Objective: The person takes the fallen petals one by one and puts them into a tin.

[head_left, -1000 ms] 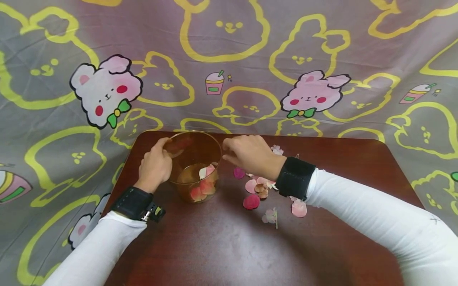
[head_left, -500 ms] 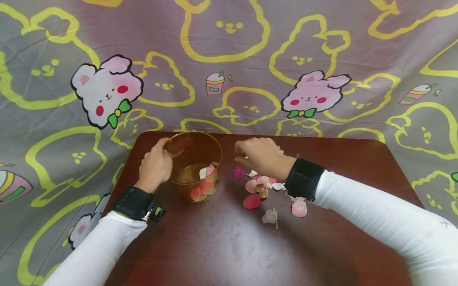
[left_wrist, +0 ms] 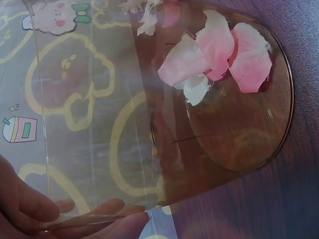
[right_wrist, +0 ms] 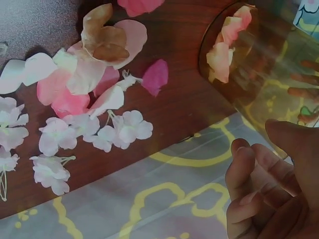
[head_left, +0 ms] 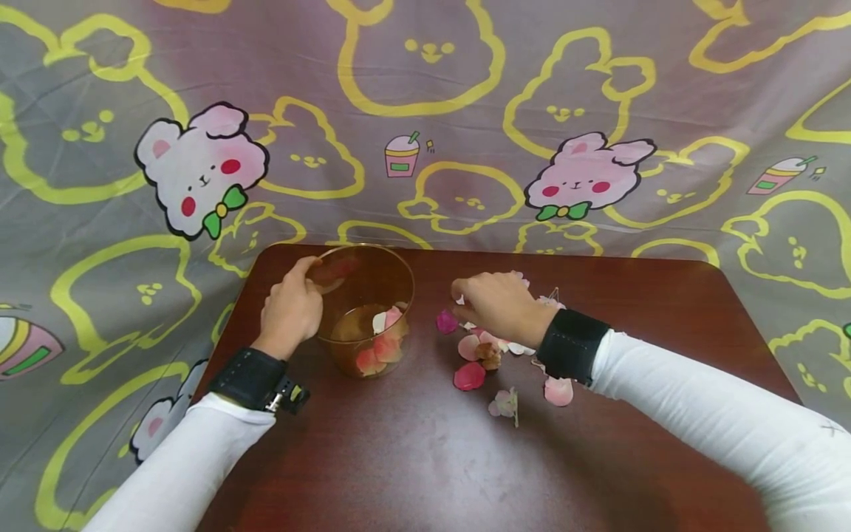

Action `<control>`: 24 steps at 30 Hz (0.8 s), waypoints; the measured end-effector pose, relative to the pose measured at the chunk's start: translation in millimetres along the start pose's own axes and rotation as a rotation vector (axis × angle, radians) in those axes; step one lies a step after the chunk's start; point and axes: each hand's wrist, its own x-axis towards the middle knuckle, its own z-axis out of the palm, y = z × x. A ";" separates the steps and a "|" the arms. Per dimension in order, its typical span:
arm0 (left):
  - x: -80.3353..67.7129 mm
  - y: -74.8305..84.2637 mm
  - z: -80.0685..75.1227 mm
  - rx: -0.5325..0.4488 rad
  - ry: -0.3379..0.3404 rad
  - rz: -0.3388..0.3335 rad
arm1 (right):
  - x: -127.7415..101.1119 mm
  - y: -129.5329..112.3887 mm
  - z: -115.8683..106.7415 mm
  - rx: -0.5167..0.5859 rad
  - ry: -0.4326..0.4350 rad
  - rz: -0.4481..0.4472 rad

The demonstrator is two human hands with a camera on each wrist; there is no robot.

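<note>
A see-through amber plastic container [head_left: 359, 284] stands at the table's left side. My left hand [head_left: 292, 310] grips its rim, thumb and fingers on either side of the wall in the left wrist view. Pink and white petals [left_wrist: 214, 55] lie inside near the bottom. To the right, my right hand [head_left: 501, 303] hovers above a pile of loose petals and blossoms. The right wrist view shows its fingers [right_wrist: 244, 164] loosely bent, with nothing held. A magenta petal [right_wrist: 155, 77], a brown dried petal cluster [right_wrist: 104, 37] and pale blossoms [right_wrist: 129, 129] lie in the pile, partly hidden by this hand in the head view.
The dark reddish-brown table [head_left: 399, 458] has a rounded far edge. Behind it hangs a grey cloth [head_left: 459, 133] with yellow outlines and cartoon animals. A pale blossom [head_left: 505, 405] and a pink petal [head_left: 558, 391] lie nearer the front.
My right hand has moved right, away from the container's rim and over the petals. The left hand keeps its grip on the container, which stays in place.
</note>
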 end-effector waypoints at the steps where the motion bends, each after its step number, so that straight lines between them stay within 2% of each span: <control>1: 0.0 -0.2 0.0 0.000 -0.001 -0.001 | -0.3 0.1 1.1 0.001 0.001 -0.001; 24: -0.1 -0.2 -1.0 0.000 -0.013 0.000 | -5.6 3.8 39.1 0.011 -0.097 0.023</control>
